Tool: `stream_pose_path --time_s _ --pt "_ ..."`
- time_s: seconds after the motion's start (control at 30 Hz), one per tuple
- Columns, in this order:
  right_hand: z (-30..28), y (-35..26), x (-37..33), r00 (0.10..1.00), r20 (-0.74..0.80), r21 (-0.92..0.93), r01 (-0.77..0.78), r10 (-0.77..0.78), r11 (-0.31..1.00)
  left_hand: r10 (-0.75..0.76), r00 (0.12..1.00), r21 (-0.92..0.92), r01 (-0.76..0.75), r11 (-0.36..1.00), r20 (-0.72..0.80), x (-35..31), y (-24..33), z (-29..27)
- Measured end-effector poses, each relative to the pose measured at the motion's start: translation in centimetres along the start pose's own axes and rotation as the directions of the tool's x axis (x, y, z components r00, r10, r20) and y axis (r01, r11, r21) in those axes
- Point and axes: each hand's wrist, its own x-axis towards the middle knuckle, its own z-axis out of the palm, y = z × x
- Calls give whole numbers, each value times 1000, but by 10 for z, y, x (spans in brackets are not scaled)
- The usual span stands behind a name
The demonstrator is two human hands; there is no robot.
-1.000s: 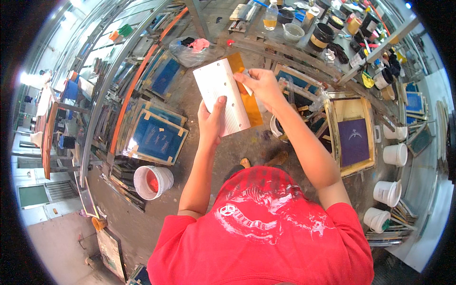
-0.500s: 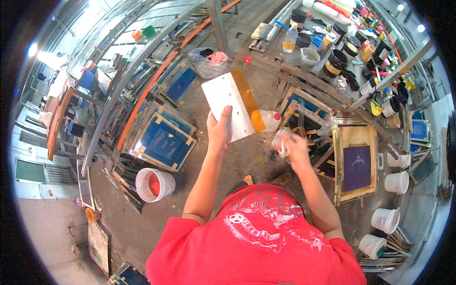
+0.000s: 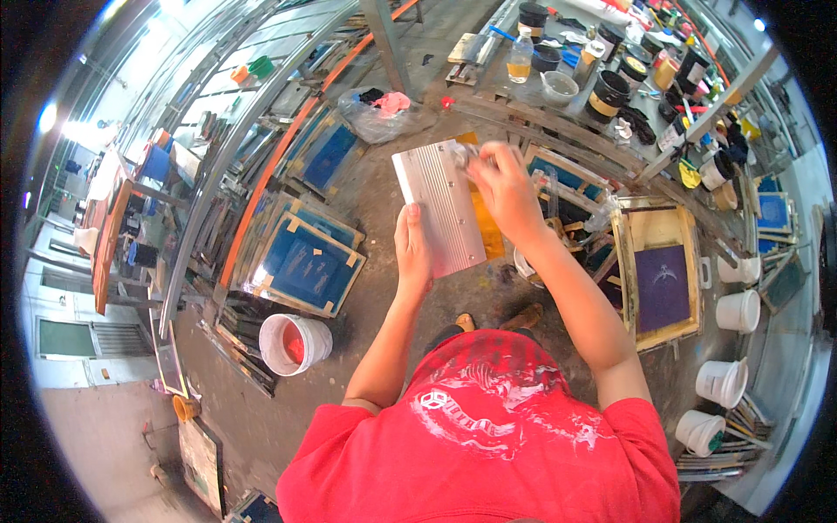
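Note:
My left hand [image 3: 414, 246] grips a wide squeegee by its ribbed aluminium handle [image 3: 429, 199], thumb on the upper face. Along the handle's right side runs a translucent amber blade [image 3: 492, 231]. The squeegee is held tilted above the floor, in front of me. My right hand [image 3: 508, 193], smeared by motion, is closed on a crumpled pale rag [image 3: 462, 154] at the squeegee's far end, near where the blade meets the handle. The fingers hide part of the rag and the upper blade.
Framed printing screens lean at left [image 3: 307, 264] and right [image 3: 660, 283]. A white bucket with red contents [image 3: 295, 343] stands on the floor at left. Ink tubs [image 3: 608, 96] and a bottle [image 3: 520, 57] crowd the table at far right. White buckets [image 3: 738, 311] line the right side.
My right hand has moved up and forward with the rag, from beside the squeegee's near end to its far end. The squeegee has turned slightly, dulling the glare on its handle.

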Motion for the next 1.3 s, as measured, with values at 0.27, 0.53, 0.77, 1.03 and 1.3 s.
stream_pose_path --time_s 0.27,0.53,0.77,1.03,1.3 --pt "1 -28 -83 982 184 116 -67 45 991 25 995 4 -25 1000 -100 10 6 -14" --pt "13 6 3 987 42 74 -160 157 984 -9 989 110 -7 994 150 -8 0 3" --pt "-1 -28 -60 990 67 90 -131 126 987 37 998 -45 -35 998 44 -2 14 0" --pt "-43 -36 -122 888 194 234 -456 418 859 87 990 19 -90 996 114 25 18 -21" --pt "-73 33 -126 496 163 871 -478 853 112 -94 742 -467 510 722 664 37 -32 -32"
